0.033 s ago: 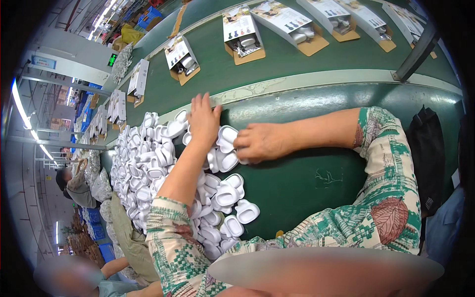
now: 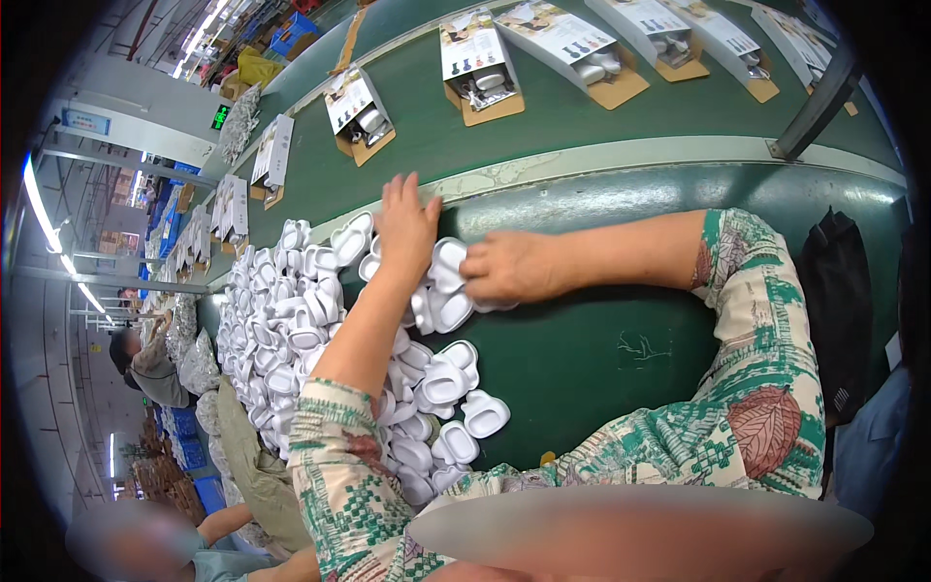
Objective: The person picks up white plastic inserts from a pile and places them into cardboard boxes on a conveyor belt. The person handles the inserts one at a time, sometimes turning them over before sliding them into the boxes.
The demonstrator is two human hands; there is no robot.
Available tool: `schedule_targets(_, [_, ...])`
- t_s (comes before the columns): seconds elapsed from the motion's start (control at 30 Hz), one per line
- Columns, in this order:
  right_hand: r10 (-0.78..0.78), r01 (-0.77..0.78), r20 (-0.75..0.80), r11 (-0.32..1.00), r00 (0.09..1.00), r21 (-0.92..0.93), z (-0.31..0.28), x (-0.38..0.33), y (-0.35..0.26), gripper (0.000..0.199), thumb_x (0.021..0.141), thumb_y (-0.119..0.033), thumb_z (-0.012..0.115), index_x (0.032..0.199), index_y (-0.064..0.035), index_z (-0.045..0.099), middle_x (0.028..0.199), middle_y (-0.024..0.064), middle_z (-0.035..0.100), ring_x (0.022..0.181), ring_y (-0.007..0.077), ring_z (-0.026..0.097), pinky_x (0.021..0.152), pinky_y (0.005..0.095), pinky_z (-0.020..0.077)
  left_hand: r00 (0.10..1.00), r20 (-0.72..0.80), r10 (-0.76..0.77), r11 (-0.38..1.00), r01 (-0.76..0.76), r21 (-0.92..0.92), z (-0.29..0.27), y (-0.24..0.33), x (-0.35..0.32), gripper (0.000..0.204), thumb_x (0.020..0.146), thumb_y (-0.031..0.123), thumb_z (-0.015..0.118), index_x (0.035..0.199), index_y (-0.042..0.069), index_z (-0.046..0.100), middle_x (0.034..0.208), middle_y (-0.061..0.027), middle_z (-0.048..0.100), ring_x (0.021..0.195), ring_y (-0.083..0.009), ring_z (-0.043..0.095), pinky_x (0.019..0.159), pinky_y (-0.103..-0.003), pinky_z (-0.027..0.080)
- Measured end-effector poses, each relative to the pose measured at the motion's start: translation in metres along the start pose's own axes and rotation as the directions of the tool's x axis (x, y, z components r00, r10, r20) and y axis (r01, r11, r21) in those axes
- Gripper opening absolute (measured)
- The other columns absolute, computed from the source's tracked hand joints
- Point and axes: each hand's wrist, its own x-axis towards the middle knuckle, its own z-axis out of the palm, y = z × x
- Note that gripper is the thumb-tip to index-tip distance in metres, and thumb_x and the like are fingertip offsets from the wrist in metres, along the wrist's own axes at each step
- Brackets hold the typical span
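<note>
A large heap of white plastic pieces (image 2: 291, 330), each with a rounded oval recess, lies on the green table to the left. My left hand (image 2: 407, 228) is open over the heap's far right edge, its fingers stretched out and thumb apart. Beside it, my right hand (image 2: 509, 267) is closed, with bent fingers at a white plastic piece (image 2: 447, 260) on the heap's right edge. Another white piece (image 2: 449, 309) lies just below those fingers, and part of one shows under the right hand. Its fingertips are partly hidden.
Beyond a pale rail (image 2: 582, 160), open printed boxes (image 2: 475, 58) with white and silver items stand on a green conveyor belt (image 2: 407, 107). A metal post (image 2: 815, 107) rises at the right. Co-workers (image 2: 155, 364) are at the left, and a black bag (image 2: 836, 310) hangs at the right.
Both my hands have shifted slightly to the right, and the white pieces beside them have moved a little too. The boxes on the belt have moved slightly right.
</note>
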Motion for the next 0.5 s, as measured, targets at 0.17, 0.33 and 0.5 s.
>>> schedule_targets(0.17, [0.198,-0.227,-0.127,0.932,0.972,-0.282,-0.014,-0.01,0.034,0.015,0.076,-0.018,0.056,0.09,-0.0127,0.055,0.091,0.0039,0.054,0.089,0.0212,0.056,0.069,0.0356,0.0466,0.998,0.059,0.012,0.873,0.018,-0.487,-0.03,0.013,0.029,0.045,0.088,0.025,0.057,0.124,-0.001,0.049,0.13,-0.0237,0.048,0.123,-0.0365,0.044,0.1,-0.042,0.036])
schedule_targets(0.33, [0.353,-0.389,-0.263,0.915,0.898,-0.102,-0.047,-0.019,0.044,0.03,0.076,-0.027,0.069,0.093,-0.0068,0.054,0.094,0.0079,0.054,0.09,0.0258,0.054,0.072,0.0372,0.0452,0.919,0.17,0.355,0.904,-0.291,-0.313,-0.077,0.018,-0.025,0.051,0.085,0.029,0.062,0.128,0.006,0.047,0.137,-0.0218,0.041,0.129,-0.0396,0.037,0.103,-0.048,0.034])
schedule_targets(0.5, [0.394,-0.425,-0.161,0.865,0.905,-0.267,-0.046,-0.04,0.029,0.024,0.074,-0.02,0.066,0.09,-0.0061,0.054,0.093,0.0082,0.053,0.09,0.0257,0.053,0.078,0.0367,0.0441,0.809,0.514,0.286,0.931,-0.36,0.049,-0.093,0.041,-0.062,0.067,0.081,0.027,0.066,0.139,0.012,0.034,0.147,-0.0174,0.026,0.137,-0.0369,0.024,0.104,-0.055,0.032])
